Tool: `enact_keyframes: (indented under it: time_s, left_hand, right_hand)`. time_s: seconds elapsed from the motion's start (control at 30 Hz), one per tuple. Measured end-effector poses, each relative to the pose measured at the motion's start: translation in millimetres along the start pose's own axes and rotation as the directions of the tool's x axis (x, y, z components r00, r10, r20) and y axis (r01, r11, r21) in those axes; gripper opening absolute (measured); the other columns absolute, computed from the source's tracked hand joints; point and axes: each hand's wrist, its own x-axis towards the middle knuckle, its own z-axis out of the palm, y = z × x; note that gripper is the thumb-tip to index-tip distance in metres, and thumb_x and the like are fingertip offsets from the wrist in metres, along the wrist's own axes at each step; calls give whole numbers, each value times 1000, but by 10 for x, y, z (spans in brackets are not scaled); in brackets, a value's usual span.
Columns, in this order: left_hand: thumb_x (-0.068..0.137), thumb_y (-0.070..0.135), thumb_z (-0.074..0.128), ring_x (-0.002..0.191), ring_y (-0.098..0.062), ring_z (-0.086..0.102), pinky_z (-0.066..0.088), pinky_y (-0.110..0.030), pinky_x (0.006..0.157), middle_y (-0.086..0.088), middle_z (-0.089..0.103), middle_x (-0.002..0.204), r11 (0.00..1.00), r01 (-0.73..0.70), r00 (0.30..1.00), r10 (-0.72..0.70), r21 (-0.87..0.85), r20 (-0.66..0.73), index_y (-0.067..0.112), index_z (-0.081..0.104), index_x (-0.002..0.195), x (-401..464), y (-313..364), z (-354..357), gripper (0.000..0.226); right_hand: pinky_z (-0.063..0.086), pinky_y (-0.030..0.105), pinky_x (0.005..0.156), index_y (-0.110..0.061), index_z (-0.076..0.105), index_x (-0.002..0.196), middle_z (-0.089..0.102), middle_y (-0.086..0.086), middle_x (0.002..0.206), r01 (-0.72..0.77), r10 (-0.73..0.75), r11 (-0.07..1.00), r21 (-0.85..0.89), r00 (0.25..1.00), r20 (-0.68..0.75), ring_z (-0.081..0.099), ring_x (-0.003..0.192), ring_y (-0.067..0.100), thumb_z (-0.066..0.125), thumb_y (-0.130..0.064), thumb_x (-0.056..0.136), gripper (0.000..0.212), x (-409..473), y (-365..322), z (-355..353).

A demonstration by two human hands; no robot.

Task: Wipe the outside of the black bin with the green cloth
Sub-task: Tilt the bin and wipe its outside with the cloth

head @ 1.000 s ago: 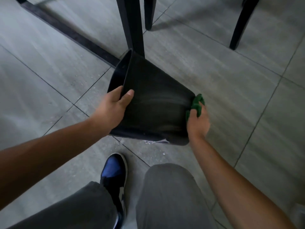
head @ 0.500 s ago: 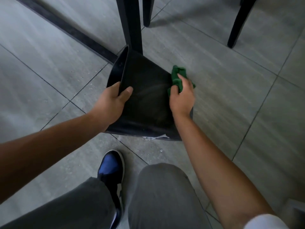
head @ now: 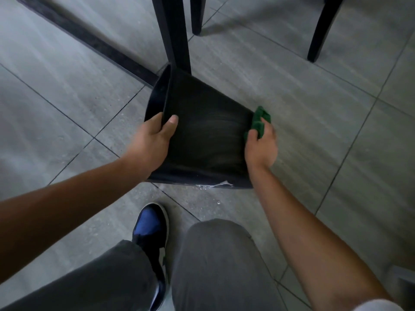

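The black bin (head: pixel 206 135) lies tipped on its side on the grey tiled floor, its open mouth turned to the left and its base end to the right. My left hand (head: pixel 152 140) grips the bin's rim, thumb on the outer wall and fingers inside. My right hand (head: pixel 260 147) presses the bunched green cloth (head: pixel 260 121) against the bin's outer wall at its right end, near the base. Most of the cloth is hidden under my fingers.
A black table leg (head: pixel 174 34) stands just behind the bin, touching its rim, with a dark floor bar (head: pixel 89 41) running to the upper left. Two more black legs (head: pixel 321 28) stand further back. My blue and black shoe (head: pixel 150 230) and grey-trousered knees are below the bin. Water drops (head: pixel 213 194) lie beneath its lower edge.
My right hand has slid the green cloth from the bin's upper middle wall back to its right end. The left hand kept its grip on the rim.
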Motion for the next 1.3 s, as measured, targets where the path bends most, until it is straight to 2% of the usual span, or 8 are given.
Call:
enact_keyframes:
  time_s: [0.27,0.33,0.43,0.53,0.67,0.8,1.03,1.3]
  left_hand:
    - [107,36,52,84,0,72,53,-16,70,11,75,88,991,-89,995,93,98,-28,31,65,98,4,244,260,17]
    - [107,37,52,91,-6,73,57,-23,77,12,75,93,995,-74,997,73,71,20,35,65,100,-10,255,213,15]
    - [107,42,49,100,-9,70,57,-31,87,14,73,103,996,-75,995,71,58,73,41,63,102,-106,203,186,14]
    - [108,43,48,91,3,68,52,-20,79,17,72,99,992,-93,995,89,83,52,40,62,100,-148,215,227,17]
    - [108,43,46,79,13,66,49,-7,61,31,71,84,990,-101,995,102,100,1,36,63,95,-150,248,282,23]
    - [104,39,51,89,-4,72,58,-27,81,12,76,90,991,-109,994,110,72,-11,28,66,99,-94,251,251,19]
    - [106,46,49,102,-17,69,57,-47,95,7,72,107,998,-14,1000,12,55,20,39,62,103,-163,122,36,15]
    - [109,43,46,99,-14,66,54,-30,81,8,69,105,989,-33,995,19,146,98,36,62,104,5,199,-83,18]
  right_hand:
    - [33,53,122,-27,57,142,50,5,155,517,-549,827,220,827,120,39,150,27,51,-26,93,49,-838,-556,140]
    - [33,47,122,-24,58,142,52,6,154,443,-466,878,182,877,118,42,148,26,52,-26,94,49,-567,-400,114]
    - [39,39,117,-19,54,148,52,9,154,36,-47,991,126,996,78,49,142,30,52,-23,100,49,-87,19,-29]
    - [40,38,116,-21,48,153,47,6,158,-116,109,989,89,991,82,49,141,30,51,-21,102,50,-216,153,-103]
    - [32,50,124,-30,50,149,42,3,162,335,-374,916,222,912,169,33,154,25,52,-25,97,52,-879,-281,43]
    - [32,57,122,-24,56,145,45,5,159,497,-555,811,307,820,140,34,153,27,55,-25,95,50,-892,-461,104]
    - [42,39,112,-22,50,151,51,6,155,43,-49,998,50,991,126,51,138,30,52,-27,101,50,-223,203,32]
    - [46,39,104,-23,37,157,54,16,149,-2,29,992,-125,976,215,57,131,37,56,-37,103,59,-189,457,-191]
